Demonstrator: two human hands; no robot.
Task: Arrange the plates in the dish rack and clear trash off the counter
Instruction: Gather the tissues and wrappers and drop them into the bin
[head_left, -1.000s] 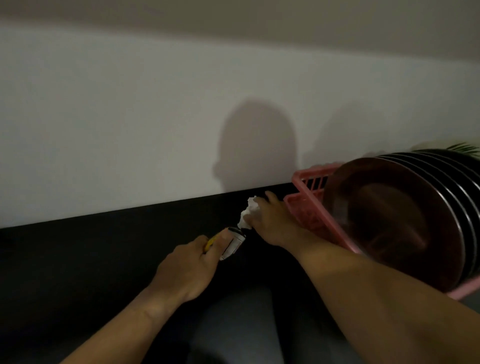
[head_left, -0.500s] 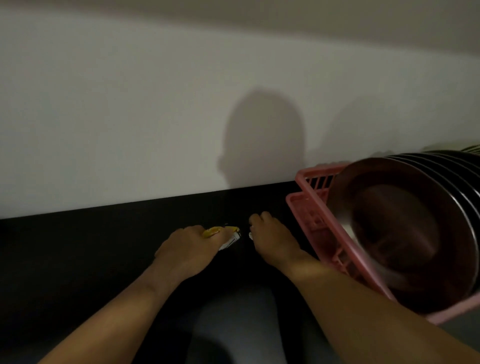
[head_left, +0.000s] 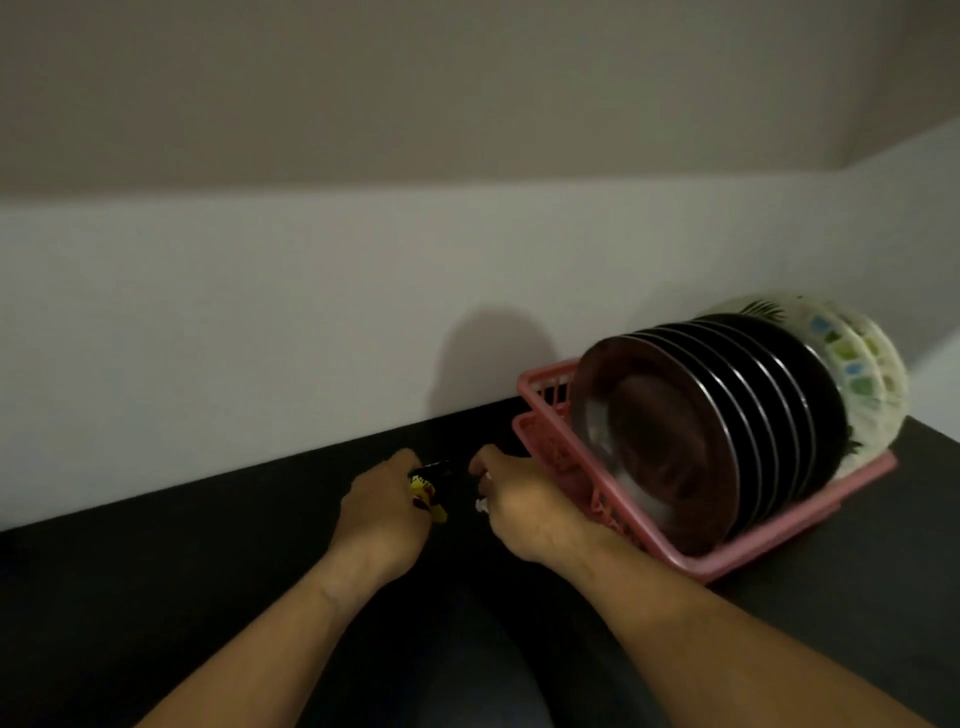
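Note:
A pink dish rack (head_left: 810, 525) stands on the black counter (head_left: 156, 571) at the right. Several dark plates (head_left: 670, 441) stand upright in it, with white patterned plates (head_left: 857, 374) behind them. My left hand (head_left: 384, 514) curls round a yellow wrapper (head_left: 428, 499) just left of the rack. My right hand (head_left: 519, 504) is beside it, fingers curled over a small white scrap (head_left: 481, 504) that barely shows. A dark shiny piece (head_left: 436, 467) lies between the two hands.
A plain white wall (head_left: 260, 312) runs along the back of the counter. The counter's front edge falls away near the bottom, with a dim grey floor (head_left: 483, 670) showing between my forearms.
The crumpled white paper that stood up in my right hand is now almost hidden inside it. Both hands stayed close together left of the rack. The view shifted, showing more plates.

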